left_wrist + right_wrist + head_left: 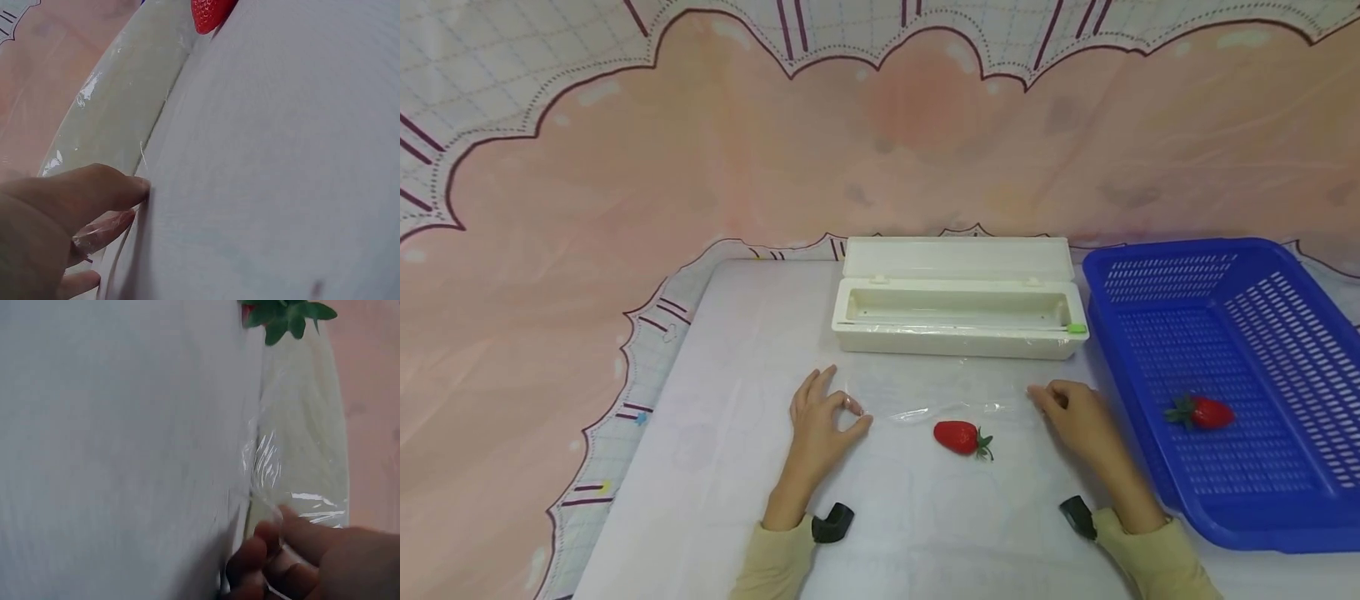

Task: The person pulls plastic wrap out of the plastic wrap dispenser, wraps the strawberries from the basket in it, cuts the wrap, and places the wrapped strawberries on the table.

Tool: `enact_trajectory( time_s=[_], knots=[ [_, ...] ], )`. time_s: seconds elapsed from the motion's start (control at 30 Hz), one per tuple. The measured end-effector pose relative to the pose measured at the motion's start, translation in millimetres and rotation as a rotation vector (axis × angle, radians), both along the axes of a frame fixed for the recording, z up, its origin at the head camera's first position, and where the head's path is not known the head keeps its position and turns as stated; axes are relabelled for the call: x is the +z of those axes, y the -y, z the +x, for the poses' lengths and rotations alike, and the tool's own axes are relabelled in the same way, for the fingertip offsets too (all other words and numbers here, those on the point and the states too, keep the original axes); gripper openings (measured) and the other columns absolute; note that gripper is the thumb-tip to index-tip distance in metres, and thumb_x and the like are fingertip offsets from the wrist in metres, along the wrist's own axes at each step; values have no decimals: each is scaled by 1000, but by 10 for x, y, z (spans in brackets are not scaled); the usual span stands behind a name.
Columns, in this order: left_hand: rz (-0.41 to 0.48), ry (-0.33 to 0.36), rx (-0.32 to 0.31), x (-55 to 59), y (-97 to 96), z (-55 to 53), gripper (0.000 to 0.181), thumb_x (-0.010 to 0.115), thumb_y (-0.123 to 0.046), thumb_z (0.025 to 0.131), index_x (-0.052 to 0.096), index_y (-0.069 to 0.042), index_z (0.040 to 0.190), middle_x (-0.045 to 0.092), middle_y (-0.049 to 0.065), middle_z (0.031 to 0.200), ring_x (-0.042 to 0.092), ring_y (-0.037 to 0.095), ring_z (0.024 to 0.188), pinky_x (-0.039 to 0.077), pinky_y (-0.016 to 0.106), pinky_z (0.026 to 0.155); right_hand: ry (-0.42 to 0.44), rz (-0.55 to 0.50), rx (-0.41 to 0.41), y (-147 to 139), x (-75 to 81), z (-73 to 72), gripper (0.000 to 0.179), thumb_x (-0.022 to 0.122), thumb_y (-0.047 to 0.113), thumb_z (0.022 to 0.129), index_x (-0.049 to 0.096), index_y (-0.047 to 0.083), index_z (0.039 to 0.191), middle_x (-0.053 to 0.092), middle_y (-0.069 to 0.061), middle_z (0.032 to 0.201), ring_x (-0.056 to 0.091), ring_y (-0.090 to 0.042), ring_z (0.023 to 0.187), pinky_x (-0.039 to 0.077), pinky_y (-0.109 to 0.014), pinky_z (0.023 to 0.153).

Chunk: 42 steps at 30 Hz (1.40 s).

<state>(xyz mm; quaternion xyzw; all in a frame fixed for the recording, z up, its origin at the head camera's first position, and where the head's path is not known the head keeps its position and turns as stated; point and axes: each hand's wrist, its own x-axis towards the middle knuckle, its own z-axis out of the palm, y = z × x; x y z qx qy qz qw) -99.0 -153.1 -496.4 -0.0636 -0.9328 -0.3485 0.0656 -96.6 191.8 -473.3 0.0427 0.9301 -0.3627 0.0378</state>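
Note:
A sheet of clear cling film point(917, 412) stretches between my two hands, in front of a white wrap dispenser point(958, 343) whose lid stands up. My left hand point(816, 433) pinches the film's left corner between thumb and index finger, the other fingers spread. At the opposite corner, my right hand point(1078, 417) pinches the film with its fingers curled. Just nearer than the film's front edge lies a red strawberry point(957, 437), green leaves pointing right. Both wrist views show the shiny film point(269, 459) running from the fingertips toward the dispenser.
To the right stands a blue plastic basket point(1202, 510) with another strawberry point(1212, 412) inside, close beside my right forearm. A white cover lies over the table point(700, 467). A green slider point(1077, 328) sits at the dispenser's right end. Behind hangs a peach patterned cloth point(775, 167).

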Motion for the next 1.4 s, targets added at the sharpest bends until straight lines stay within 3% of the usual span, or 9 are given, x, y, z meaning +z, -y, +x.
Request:
enact_trajectory(
  time_s=[0.13, 0.3, 0.37, 0.5, 0.67, 0.97, 1.13, 1.27, 1.4],
  knots=[
    [16, -4, 3, 4, -5, 5, 17, 77, -23, 72, 62, -20, 65, 39, 13, 140, 20, 32, 133, 8, 54, 104, 44, -19, -25, -21, 61, 19, 44, 48, 43, 93, 53, 2, 78, 49, -5, 66, 44, -18, 60, 36, -28, 52],
    [20, -20, -4, 5, 1, 9, 19, 79, -23, 72, 62, -19, 64, 40, 13, 139, 21, 32, 133, 9, 54, 104, -56, 74, -60, 69, 204, 146, 37, 55, 38, 91, 50, 1, 86, 51, -8, 73, 47, -20, 64, 38, -29, 54],
    [22, -28, -5, 6, 0, 10, 19, 79, -23, 71, 62, -19, 64, 40, 13, 139, 22, 32, 133, 9, 54, 104, -99, 108, -9, 171, 262, 202, 32, 59, 35, 89, 51, 5, 84, 50, -5, 70, 46, -18, 62, 38, -28, 53],
    [26, -44, -3, 8, 6, 7, 19, 79, -23, 71, 62, -19, 64, 41, 13, 138, 23, 32, 132, 9, 53, 104, -130, 108, 188, 424, 327, 280, 30, 69, 39, 81, 56, 12, 87, 53, 3, 76, 49, -12, 68, 43, -27, 59],
    [24, -57, -4, -14, 8, -2, 20, 80, -23, 71, 62, -20, 64, 42, 12, 138, 23, 32, 132, 9, 52, 104, -199, 218, 355, 658, 266, 285, 43, 78, 43, 68, 63, 17, 99, 56, 4, 93, 49, -12, 84, 45, -29, 70],
    [20, -33, 1, -23, 32, 30, 20, 79, -24, 71, 62, -20, 62, 40, 12, 139, 22, 31, 132, 9, 54, 103, -180, 331, 444, 847, 185, 256, 40, 82, 29, 65, 66, 16, 99, 59, 4, 86, 48, -12, 77, 43, -26, 64],
    [21, -20, -1, -22, 36, 40, 19, 78, -25, 72, 62, -20, 63, 40, 12, 139, 22, 30, 132, 9, 52, 104, -272, 393, 469, 830, 198, 315, 35, 80, 31, 66, 68, 16, 96, 64, 4, 86, 47, -13, 77, 39, -29, 66],
    [22, -2, 6, -14, 25, 40, 19, 78, -26, 73, 62, -20, 63, 40, 10, 140, 21, 28, 133, 8, 51, 105, -322, 387, 469, 788, 283, 386, 32, 77, 31, 66, 68, 16, 92, 63, 6, 82, 44, -13, 76, 38, -29, 67],
    [26, -13, 2, -16, 14, 30, 19, 78, -26, 73, 62, -21, 63, 40, 9, 139, 21, 27, 132, 9, 51, 105, -312, 378, 484, 746, 407, 444, 28, 75, 29, 66, 68, 17, 91, 62, 8, 81, 45, -11, 74, 41, -30, 67]
  ],
)
